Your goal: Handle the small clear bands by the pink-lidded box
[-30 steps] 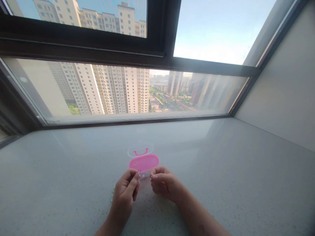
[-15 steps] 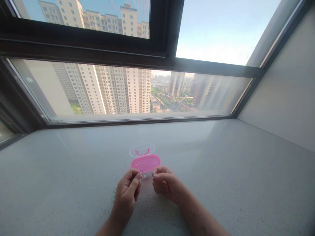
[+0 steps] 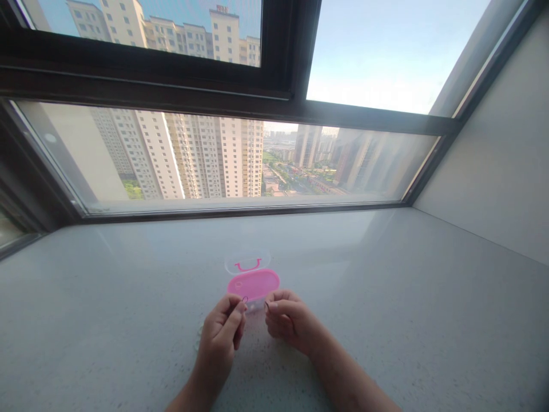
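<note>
My left hand [image 3: 221, 335] pinches a tiny dark ring [image 3: 245, 299] between thumb and forefinger. My right hand [image 3: 287, 320] pinches a second tiny ring [image 3: 266, 306] the same way. The two rings are held a few centimetres apart, just above the pale grey sill [image 3: 386, 297]. Directly behind my fingers lies a small case with a pink oval half [image 3: 254, 284] and a clear half bearing a pink U-shaped handle [image 3: 247, 265]. What the case holds is too small to tell.
A large window [image 3: 240, 160] with a dark frame runs along the back of the sill, with high-rise buildings outside. A plain wall [image 3: 493, 160] closes the sill on the right. A small clear item [image 3: 199, 332] lies by my left hand.
The view shifted slightly. My right hand has drawn its ring a little closer to the one in my left hand.
</note>
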Demonstrator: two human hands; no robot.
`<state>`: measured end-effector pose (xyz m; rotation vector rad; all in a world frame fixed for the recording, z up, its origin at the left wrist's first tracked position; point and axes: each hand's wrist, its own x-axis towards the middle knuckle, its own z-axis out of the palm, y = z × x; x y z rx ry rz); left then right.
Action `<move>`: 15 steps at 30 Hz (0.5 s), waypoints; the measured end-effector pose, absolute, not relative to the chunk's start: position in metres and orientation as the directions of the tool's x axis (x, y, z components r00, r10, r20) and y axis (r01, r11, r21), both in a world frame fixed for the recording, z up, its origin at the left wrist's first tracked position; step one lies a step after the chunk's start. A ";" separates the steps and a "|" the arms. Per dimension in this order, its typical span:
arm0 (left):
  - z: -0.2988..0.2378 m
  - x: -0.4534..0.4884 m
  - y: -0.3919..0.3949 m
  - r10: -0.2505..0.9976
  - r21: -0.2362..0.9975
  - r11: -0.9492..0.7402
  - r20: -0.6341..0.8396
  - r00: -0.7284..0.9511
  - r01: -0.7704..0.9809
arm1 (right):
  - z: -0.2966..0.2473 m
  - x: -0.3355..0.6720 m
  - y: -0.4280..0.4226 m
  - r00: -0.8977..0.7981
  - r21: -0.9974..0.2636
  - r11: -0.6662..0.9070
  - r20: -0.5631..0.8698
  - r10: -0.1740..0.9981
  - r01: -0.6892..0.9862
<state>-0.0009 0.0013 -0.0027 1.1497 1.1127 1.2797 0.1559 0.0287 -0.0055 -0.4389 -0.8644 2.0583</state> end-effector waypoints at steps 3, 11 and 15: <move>-0.002 -0.001 0.001 0.999 0.994 -0.034 0.035 0.006 -0.099 | -0.005 0.156 0.028 -0.583 -0.715 -0.406 0.003 0.812 -0.569; -0.001 -0.002 -0.001 0.999 0.994 -0.047 0.048 0.011 -0.096 | -0.006 0.157 0.029 -0.584 -0.719 -0.399 0.013 0.812 -0.570; 0.000 -0.001 0.000 0.999 0.994 -0.039 0.041 0.016 -0.101 | -0.006 0.157 0.029 -0.583 -0.715 -0.396 0.019 0.812 -0.575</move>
